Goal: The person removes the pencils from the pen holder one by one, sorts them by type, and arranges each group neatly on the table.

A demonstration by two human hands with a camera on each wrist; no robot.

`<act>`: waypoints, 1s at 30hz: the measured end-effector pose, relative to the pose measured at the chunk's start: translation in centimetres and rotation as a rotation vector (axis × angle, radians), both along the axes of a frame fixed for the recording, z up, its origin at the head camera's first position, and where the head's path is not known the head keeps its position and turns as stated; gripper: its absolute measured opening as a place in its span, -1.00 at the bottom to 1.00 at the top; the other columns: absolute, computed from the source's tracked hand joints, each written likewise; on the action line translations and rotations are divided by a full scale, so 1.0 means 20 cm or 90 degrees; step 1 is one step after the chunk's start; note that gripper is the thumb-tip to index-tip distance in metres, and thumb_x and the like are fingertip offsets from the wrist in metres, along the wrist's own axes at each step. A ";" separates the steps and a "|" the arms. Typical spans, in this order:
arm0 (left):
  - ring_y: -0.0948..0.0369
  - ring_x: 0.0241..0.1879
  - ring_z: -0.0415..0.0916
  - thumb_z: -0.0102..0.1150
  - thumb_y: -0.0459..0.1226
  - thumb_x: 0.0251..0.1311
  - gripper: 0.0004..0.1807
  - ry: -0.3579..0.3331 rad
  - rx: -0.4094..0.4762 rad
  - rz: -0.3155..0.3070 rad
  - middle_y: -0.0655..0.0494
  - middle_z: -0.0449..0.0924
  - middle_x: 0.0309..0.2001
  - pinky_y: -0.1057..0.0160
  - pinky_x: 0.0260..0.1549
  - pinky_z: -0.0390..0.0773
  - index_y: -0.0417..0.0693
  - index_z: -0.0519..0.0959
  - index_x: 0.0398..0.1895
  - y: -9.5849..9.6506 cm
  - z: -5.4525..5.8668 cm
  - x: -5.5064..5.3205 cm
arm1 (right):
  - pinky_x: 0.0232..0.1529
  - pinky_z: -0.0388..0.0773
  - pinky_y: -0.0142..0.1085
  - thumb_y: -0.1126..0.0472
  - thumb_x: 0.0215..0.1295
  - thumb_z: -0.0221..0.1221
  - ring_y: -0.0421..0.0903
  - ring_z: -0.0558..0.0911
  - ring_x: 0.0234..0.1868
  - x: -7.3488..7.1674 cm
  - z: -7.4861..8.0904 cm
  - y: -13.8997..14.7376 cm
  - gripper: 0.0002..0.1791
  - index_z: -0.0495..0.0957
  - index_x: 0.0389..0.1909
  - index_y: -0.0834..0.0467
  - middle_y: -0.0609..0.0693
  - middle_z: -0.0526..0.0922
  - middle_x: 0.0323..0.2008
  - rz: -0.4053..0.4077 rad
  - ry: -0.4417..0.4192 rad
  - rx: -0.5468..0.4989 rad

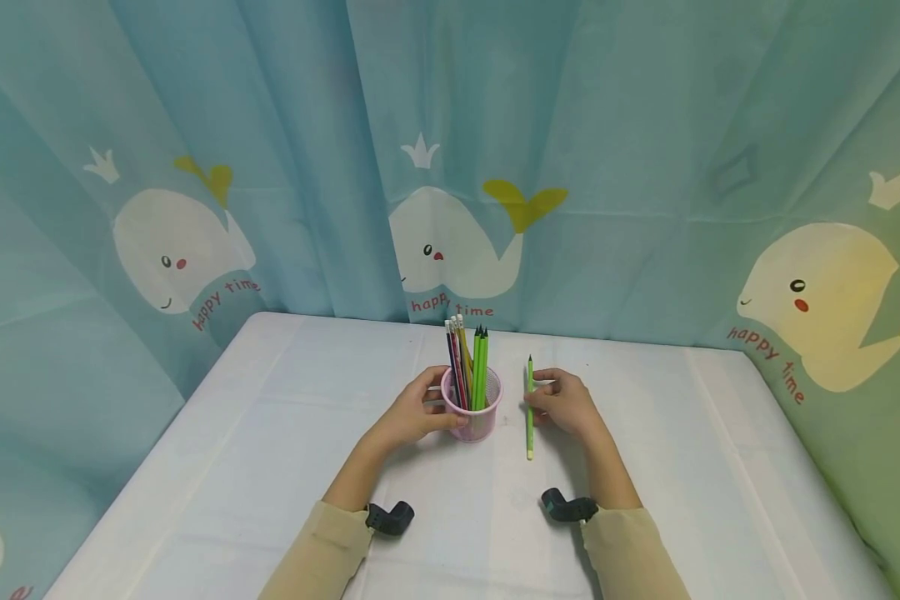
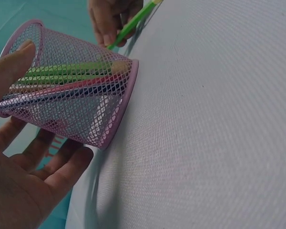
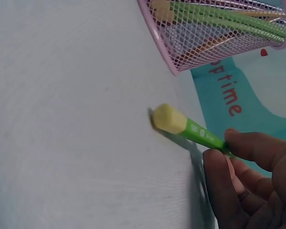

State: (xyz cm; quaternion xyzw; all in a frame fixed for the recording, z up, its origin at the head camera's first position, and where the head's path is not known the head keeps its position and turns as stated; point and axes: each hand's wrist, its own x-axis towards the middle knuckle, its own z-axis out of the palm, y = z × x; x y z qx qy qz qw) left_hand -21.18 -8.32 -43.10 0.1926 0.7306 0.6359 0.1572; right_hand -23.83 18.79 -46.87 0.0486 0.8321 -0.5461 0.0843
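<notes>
green pencil: three o'clock from the pink mesh cup, tip toward twelve; contact with the table hard to judge
right hand: fingertips together, pinching it
pink mesh cup: upright, holding pencils
left hand: widely curved round the cup's nine o'clock side

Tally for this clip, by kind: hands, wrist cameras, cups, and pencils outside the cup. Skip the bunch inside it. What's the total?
Hands: 2, left hand and right hand
Wrist cameras: 2, left wrist camera and right wrist camera
Cups: 1, pink mesh cup
Pencils outside the cup: 1, green pencil
Total: 6
</notes>
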 end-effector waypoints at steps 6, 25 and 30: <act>-0.14 0.18 0.28 0.35 -0.46 -0.10 -0.18 0.002 -0.005 0.000 -0.20 0.24 0.22 0.04 0.08 0.41 -0.25 0.16 0.27 0.00 0.01 0.00 | -0.47 0.62 -0.27 0.24 0.07 0.29 -0.09 0.61 -0.49 0.00 -0.02 0.00 -0.48 0.40 0.09 0.17 0.11 0.58 -0.34 -0.011 -0.011 0.033; -0.14 0.19 0.28 0.35 -0.45 -0.10 -0.17 0.007 -0.007 0.004 -0.19 0.23 0.24 0.03 0.08 0.42 -0.24 0.15 0.28 0.00 -0.04 -0.02 | -0.44 0.53 -0.30 0.16 0.04 0.30 -0.09 0.59 -0.52 0.03 0.05 -0.02 -0.44 0.41 0.11 0.13 0.03 0.58 -0.38 0.017 0.013 0.145; -0.08 0.19 0.30 0.39 -0.40 -0.12 -0.16 0.017 -0.007 0.013 -0.10 0.25 0.23 0.05 0.08 0.42 -0.12 0.18 0.28 0.00 -0.12 -0.05 | -0.36 0.60 -0.24 0.09 0.14 0.23 0.04 0.63 -0.42 0.05 0.12 -0.03 -0.51 0.42 0.10 0.09 0.09 0.55 -0.30 0.046 0.063 0.055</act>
